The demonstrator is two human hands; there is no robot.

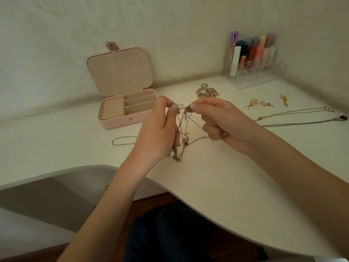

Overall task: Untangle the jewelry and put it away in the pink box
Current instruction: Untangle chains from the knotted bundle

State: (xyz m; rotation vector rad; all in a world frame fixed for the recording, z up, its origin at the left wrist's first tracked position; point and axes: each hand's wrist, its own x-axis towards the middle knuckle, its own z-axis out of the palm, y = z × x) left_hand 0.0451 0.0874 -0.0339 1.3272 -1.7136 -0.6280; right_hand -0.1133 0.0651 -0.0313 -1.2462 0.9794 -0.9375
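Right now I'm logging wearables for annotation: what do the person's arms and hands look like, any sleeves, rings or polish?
Both forearms are bare, no sleeves. Left hand and right hand show pale, light nails. No watch, bracelet or ring is clearly visible.

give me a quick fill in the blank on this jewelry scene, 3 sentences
1. The lid of the pink box is ____.
2. Both hands, left and right, pinch a tangle of ____.
3. The clear organizer of tubes stands to the ____ of the box.

Missing words: open; chains; right
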